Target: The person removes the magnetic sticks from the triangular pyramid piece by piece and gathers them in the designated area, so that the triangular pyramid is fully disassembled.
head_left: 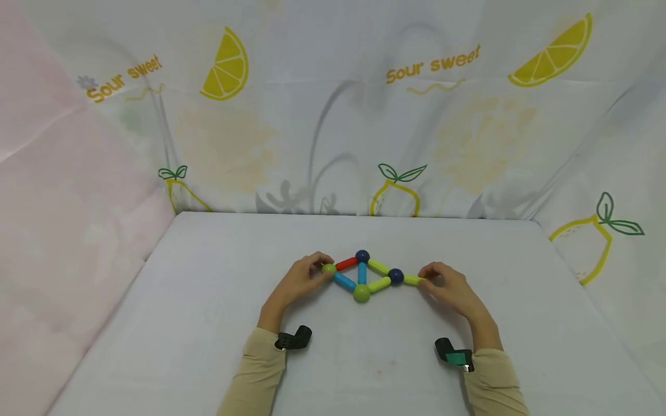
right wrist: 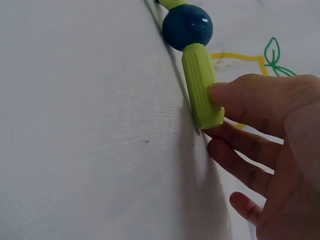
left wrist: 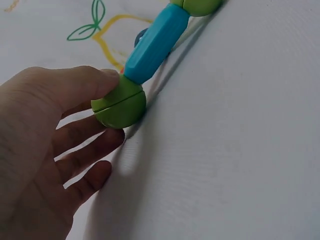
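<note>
A lemon-print cloth [head_left: 312, 115] rises behind a white-covered table [head_left: 171, 300]. Over the middle of the table is a toy frame [head_left: 362, 273], a diamond of rods and balls with a crossbar; whether it rests flat or is slightly raised, I cannot tell. The left hand [head_left: 302, 280] and right hand [head_left: 451, 288] hold opposite ends, thumb and fingers pinched nearly together, other fingers loose. The right pinches the free end of a yellow-green rod [right wrist: 202, 92] that points outward from a dark blue ball [right wrist: 187, 27]; the left pinches the green ball [left wrist: 120, 104] at the other corner. To handle this well, I'd keep both ends level, press or pull along the rod's line, and avoid twisting, which could loosen the joints.
</note>
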The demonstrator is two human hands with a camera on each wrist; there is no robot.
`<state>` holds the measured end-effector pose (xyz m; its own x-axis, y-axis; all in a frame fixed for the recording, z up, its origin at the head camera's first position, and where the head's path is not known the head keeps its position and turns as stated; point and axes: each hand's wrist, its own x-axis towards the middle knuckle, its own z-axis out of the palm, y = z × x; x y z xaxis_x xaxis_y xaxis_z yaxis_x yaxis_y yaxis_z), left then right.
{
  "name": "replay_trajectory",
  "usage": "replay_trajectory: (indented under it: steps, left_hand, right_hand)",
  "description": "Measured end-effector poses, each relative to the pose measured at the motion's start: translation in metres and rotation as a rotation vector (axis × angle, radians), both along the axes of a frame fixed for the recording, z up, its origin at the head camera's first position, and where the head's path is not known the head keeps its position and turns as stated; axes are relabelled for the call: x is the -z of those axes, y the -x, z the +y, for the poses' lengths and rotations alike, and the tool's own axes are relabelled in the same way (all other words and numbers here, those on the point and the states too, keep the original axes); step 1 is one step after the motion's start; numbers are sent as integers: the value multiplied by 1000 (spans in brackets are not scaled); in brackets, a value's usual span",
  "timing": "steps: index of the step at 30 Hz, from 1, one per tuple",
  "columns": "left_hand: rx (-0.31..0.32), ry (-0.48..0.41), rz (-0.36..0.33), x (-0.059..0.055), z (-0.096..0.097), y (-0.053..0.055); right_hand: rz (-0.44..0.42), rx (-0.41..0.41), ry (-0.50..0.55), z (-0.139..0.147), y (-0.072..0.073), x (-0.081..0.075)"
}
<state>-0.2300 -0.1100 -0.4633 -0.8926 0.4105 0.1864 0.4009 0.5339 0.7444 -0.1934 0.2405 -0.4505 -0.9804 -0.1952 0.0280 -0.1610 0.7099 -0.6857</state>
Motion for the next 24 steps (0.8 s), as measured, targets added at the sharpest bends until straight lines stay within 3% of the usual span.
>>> replay_trajectory:
  steps: [7,13,18,24]
  left_hand:
    - [18,-29,63,9,5,4]
    - [19,-27,71,14,5,3]
    - [0,-15,62,17,3,0]
    - [22,-54,90,20,2,2]
  right_hand:
    - [68,-34,-5,-6,2,-2]
    - [231,-167,70,-45,12,-11]
    - [262,-338,-26,-91,30,-19]
    - [281,-458,-198,-127,50,-18]
